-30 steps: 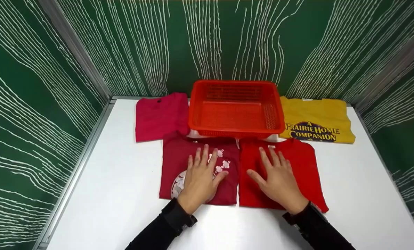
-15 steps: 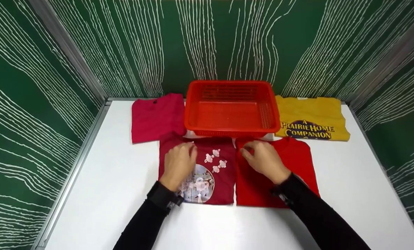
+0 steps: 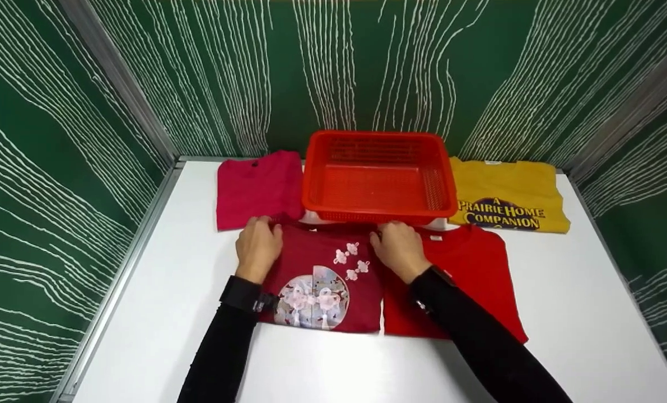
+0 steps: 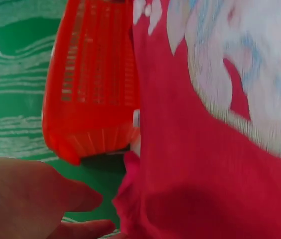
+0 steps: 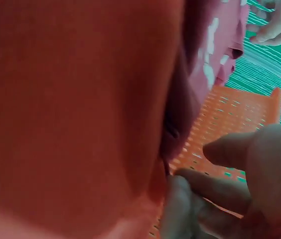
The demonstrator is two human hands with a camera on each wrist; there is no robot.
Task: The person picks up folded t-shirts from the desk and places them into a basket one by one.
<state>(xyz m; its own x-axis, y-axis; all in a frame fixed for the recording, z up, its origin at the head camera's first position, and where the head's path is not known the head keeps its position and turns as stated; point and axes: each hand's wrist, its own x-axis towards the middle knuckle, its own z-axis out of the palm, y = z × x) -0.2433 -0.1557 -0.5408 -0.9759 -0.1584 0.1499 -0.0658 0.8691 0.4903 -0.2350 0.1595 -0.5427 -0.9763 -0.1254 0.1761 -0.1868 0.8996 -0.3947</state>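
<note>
A folded maroon T-shirt [image 3: 305, 252] with pale flower prints and a round pattern lies on the table. At its far left corner is my left hand [image 3: 258, 246]; the left wrist view shows the thumb [image 4: 83, 195] apart from the fingers, beside the shirt's edge. My right hand [image 3: 399, 249] is at the far right corner, where the shirt meets a folded red T-shirt [image 3: 473, 268]. In the right wrist view its fingers [image 5: 178, 199] touch the cloth edge, with the thumb [image 5: 225, 149] held away. Some fingertips are hidden.
An orange-red plastic basket [image 3: 378, 215] stands just behind the two shirts. A folded pink T-shirt [image 3: 257, 193] lies left of it, and a folded yellow T-shirt [image 3: 509, 184] with lettering lies to the right. Green walls with white lines enclose the white table [image 3: 187, 280].
Both hands, earlier spread flat over the maroon and red shirts, have drawn in their fingers. The left has moved left and away to the maroon shirt's corner; the right has moved left to the other corner.
</note>
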